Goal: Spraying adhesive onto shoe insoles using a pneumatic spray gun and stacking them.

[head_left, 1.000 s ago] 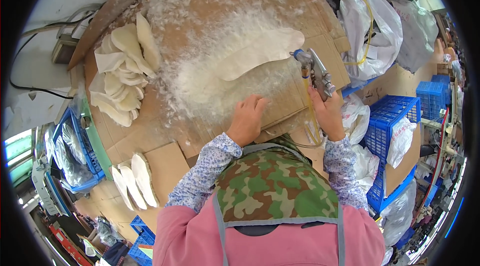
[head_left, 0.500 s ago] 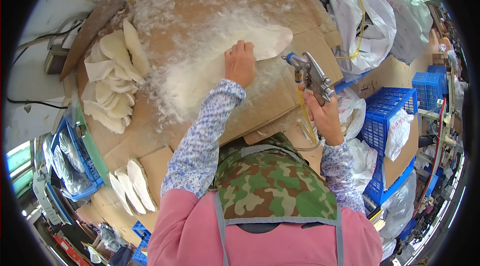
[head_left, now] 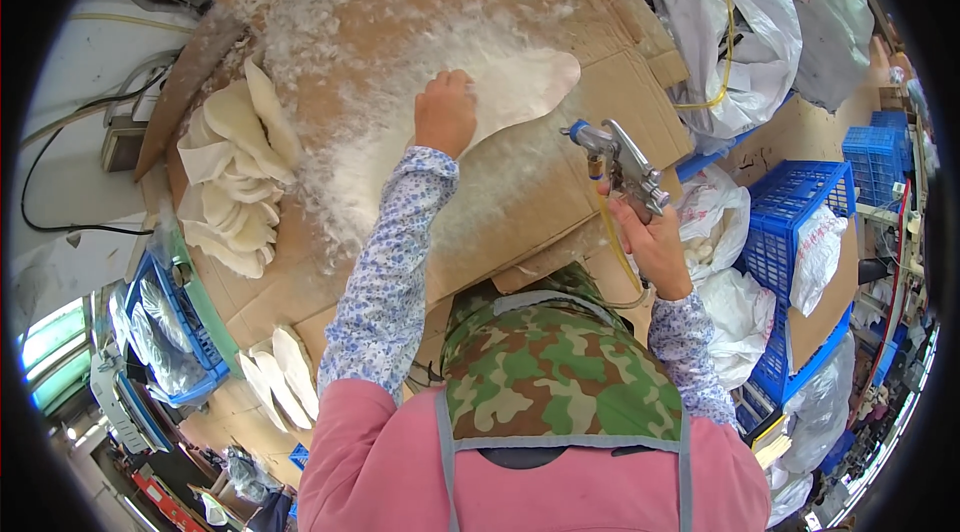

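My right hand point(head_left: 652, 240) is wrapped round a metal spray gun point(head_left: 622, 160), its blue-ringed nozzle facing left and a yellow hose hanging below. My left hand point(head_left: 446, 114) is closed, knuckles up, over pale insole-shaped pieces point(head_left: 535, 92) on cardboard point(head_left: 500, 232). Its fingertips are out of sight, so what they grip, if anything, cannot be made out. White fluffy residue surrounds the pieces and blurs their edges. To the left lies a loose pile of cream insole-shaped pieces point(head_left: 240, 172).
Three white insole-like pieces point(head_left: 280, 377) lie lower left. A blue basket point(head_left: 205, 377) of clear bags stands beyond them. On the right are a blue crate point(head_left: 790, 222) and white plastic bags point(head_left: 735, 327). Another yellow hose point(head_left: 727, 42) hangs over a bag at upper right.
My left hand has moved left and slightly up along the pale pieces. The spray gun stays in my right hand, shifted slightly down. The whole view has turned a little.
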`<state>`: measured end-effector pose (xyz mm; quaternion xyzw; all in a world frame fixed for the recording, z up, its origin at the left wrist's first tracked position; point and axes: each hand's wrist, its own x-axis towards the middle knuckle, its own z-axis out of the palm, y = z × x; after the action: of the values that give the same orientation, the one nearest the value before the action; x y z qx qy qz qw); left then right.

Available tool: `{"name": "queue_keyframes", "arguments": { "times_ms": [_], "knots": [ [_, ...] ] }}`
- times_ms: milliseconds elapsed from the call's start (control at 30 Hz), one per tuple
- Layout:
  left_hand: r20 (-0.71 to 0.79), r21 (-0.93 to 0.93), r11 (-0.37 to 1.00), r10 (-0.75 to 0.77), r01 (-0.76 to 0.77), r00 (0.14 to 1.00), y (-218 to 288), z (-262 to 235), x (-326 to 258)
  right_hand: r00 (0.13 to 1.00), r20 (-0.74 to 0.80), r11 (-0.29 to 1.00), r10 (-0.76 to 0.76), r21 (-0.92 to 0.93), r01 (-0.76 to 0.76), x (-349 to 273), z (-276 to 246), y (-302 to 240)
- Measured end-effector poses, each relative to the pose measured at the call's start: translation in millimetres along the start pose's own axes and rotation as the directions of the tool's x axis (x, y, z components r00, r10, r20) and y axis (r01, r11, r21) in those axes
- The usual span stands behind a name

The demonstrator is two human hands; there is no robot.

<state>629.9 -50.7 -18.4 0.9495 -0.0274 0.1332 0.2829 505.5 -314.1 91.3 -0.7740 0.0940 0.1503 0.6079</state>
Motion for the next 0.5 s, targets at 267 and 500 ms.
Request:
{"name": "queue_keyframes", "arguments": {
  "times_ms": [267, 500],
  "knots": [
    [-0.114, -0.116, 0.991, 0.061, -0.074, 0.992, -31.6, -4.5, 2.0, 0.999, 0.025, 0.997, -0.038, 0.069, 0.037, 0.8, 5.6, -2.8],
    [0.196, -0.705, 0.605, -0.335, 0.37, 0.922, 5.4, -94.0, -39.9, 1.0, -0.006, 0.997, -0.023, 0.077, 0.023, 0.0, -5.6, 1.7]
  ]
}}
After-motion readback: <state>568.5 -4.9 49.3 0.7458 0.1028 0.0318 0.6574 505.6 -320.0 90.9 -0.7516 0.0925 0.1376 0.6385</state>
